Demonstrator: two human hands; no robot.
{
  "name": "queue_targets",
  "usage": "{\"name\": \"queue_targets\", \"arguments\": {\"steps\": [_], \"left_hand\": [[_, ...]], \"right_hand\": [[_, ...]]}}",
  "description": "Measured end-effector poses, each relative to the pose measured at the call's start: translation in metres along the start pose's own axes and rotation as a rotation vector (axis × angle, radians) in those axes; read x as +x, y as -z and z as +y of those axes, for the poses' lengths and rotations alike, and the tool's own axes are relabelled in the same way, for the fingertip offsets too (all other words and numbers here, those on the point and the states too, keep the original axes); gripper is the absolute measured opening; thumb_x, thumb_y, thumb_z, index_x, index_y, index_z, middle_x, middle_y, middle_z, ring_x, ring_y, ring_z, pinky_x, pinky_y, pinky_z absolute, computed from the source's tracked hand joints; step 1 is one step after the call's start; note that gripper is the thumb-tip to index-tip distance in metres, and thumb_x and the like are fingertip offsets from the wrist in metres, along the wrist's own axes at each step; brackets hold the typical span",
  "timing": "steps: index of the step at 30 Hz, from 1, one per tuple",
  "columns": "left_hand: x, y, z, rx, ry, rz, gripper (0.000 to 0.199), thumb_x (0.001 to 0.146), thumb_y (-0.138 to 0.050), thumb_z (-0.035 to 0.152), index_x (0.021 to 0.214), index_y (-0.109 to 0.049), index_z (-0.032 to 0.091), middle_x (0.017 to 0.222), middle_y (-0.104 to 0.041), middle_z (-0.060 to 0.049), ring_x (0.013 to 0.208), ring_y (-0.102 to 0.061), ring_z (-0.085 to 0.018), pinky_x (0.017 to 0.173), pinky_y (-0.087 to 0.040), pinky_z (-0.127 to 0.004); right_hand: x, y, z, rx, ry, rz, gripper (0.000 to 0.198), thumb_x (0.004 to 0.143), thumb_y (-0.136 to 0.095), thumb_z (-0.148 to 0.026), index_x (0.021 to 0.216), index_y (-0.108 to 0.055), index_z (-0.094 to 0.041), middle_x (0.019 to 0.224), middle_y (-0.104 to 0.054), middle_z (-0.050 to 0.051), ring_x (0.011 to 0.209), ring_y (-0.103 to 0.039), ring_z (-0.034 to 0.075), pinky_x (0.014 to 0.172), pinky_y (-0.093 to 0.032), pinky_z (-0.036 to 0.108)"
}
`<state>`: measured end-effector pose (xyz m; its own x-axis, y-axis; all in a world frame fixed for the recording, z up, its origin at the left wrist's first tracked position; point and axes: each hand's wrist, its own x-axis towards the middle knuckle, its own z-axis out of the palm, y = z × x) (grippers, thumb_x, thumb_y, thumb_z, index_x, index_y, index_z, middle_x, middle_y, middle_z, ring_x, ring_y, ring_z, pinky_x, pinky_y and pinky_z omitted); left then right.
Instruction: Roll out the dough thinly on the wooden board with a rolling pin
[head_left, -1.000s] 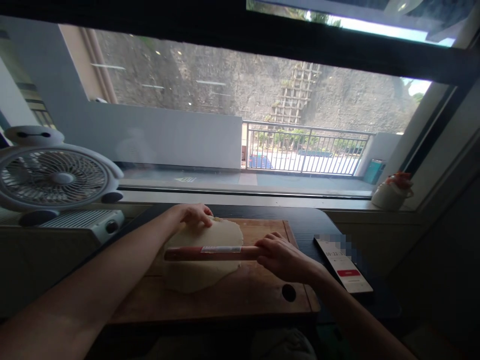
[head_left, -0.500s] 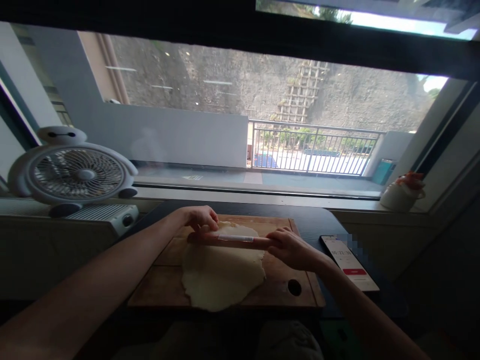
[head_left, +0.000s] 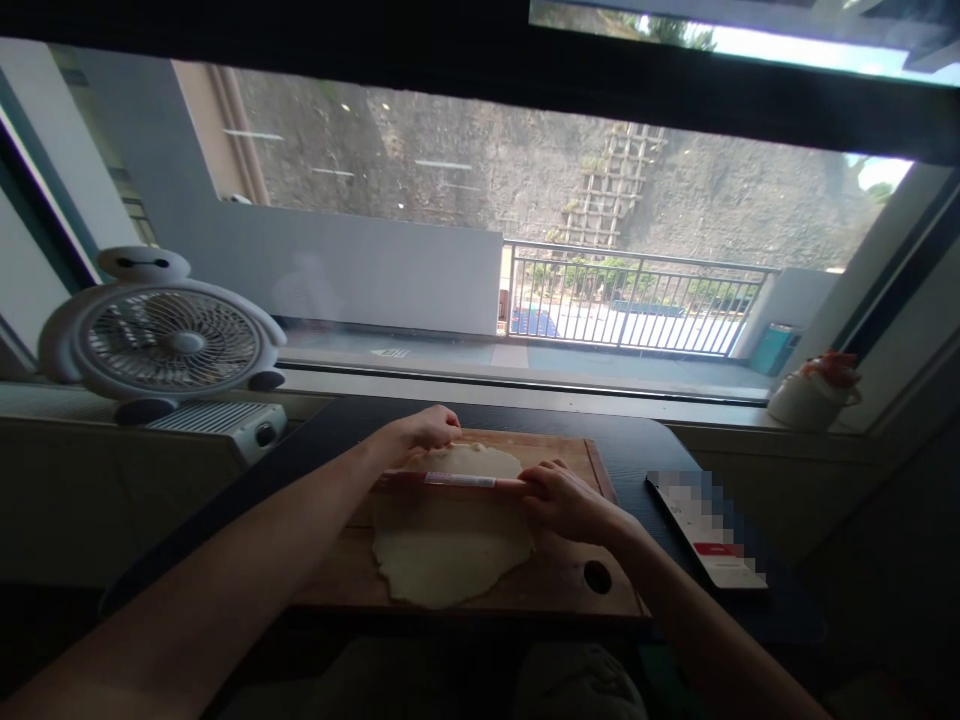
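Note:
A flat, pale sheet of dough (head_left: 454,550) with ragged edges lies on a wooden cutting board (head_left: 559,575). Across its far part rests a wooden rolling pin (head_left: 461,481) with a label wrapped around its middle. My right hand (head_left: 562,497) is closed around the pin's right end. Beyond the pin, my left hand (head_left: 431,428) is at the dough's far edge with its fingers pinched together, seemingly on that edge. My left forearm covers the pin's left end.
The board stands on a dark table (head_left: 637,450) in front of a window. A phone (head_left: 709,535) lies right of the board. A white fan (head_left: 180,345) stands at left on a box-like appliance (head_left: 247,430). A white pot (head_left: 814,398) sits on the sill at right.
My left hand has moved right and slightly away along the dough's far edge, off the pin's left end. My right hand stays on the pin, and the view has shifted slightly.

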<state>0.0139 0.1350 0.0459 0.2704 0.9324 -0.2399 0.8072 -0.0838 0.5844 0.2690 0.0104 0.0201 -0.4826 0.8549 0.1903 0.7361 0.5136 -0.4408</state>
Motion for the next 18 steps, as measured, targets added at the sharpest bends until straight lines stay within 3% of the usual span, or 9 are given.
{"name": "queue_targets", "arguments": {"steps": [3, 8, 14, 18], "left_hand": [[-0.001, 0.000, -0.001, -0.097, -0.022, -0.006, 0.029, 0.072, -0.053, 0.044, 0.081, -0.060, 0.017, 0.070, -0.060, -0.001, 0.060, -0.054, -0.011, 0.055, -0.043, -0.023], [0.007, -0.017, 0.009, -0.170, -0.049, -0.058, 0.039, 0.079, -0.042, 0.049, 0.089, -0.061, 0.017, 0.079, -0.065, -0.004, 0.065, -0.057, -0.011, 0.063, -0.047, -0.023], [0.023, -0.028, 0.038, 0.034, -0.020, -0.064, 0.031, 0.071, -0.056, 0.045, 0.070, -0.061, 0.015, 0.062, -0.059, -0.003, 0.056, -0.052, -0.014, 0.055, -0.041, -0.027], [0.021, -0.026, 0.049, 0.182, -0.044, -0.031, 0.028, 0.071, -0.057, 0.042, 0.071, -0.061, 0.015, 0.067, -0.061, -0.004, 0.060, -0.055, -0.017, 0.057, -0.041, -0.029]], "right_hand": [[0.001, 0.000, 0.000, -0.015, 0.005, -0.012, 0.020, 0.085, -0.052, -0.026, 0.101, -0.063, -0.021, 0.095, -0.059, 0.005, 0.095, -0.051, 0.019, 0.081, -0.039, 0.028], [0.002, -0.002, 0.000, -0.033, 0.004, -0.013, 0.020, 0.086, -0.051, -0.025, 0.102, -0.063, -0.020, 0.095, -0.059, 0.005, 0.094, -0.051, 0.018, 0.081, -0.038, 0.028], [0.000, -0.004, -0.001, -0.031, -0.004, 0.005, 0.020, 0.086, -0.051, -0.026, 0.102, -0.061, -0.020, 0.096, -0.059, 0.005, 0.094, -0.051, 0.018, 0.080, -0.037, 0.027], [0.001, -0.004, 0.003, -0.045, 0.000, 0.023, 0.019, 0.087, -0.051, -0.029, 0.100, -0.063, -0.021, 0.095, -0.060, 0.004, 0.095, -0.051, 0.018, 0.082, -0.036, 0.029]]}}
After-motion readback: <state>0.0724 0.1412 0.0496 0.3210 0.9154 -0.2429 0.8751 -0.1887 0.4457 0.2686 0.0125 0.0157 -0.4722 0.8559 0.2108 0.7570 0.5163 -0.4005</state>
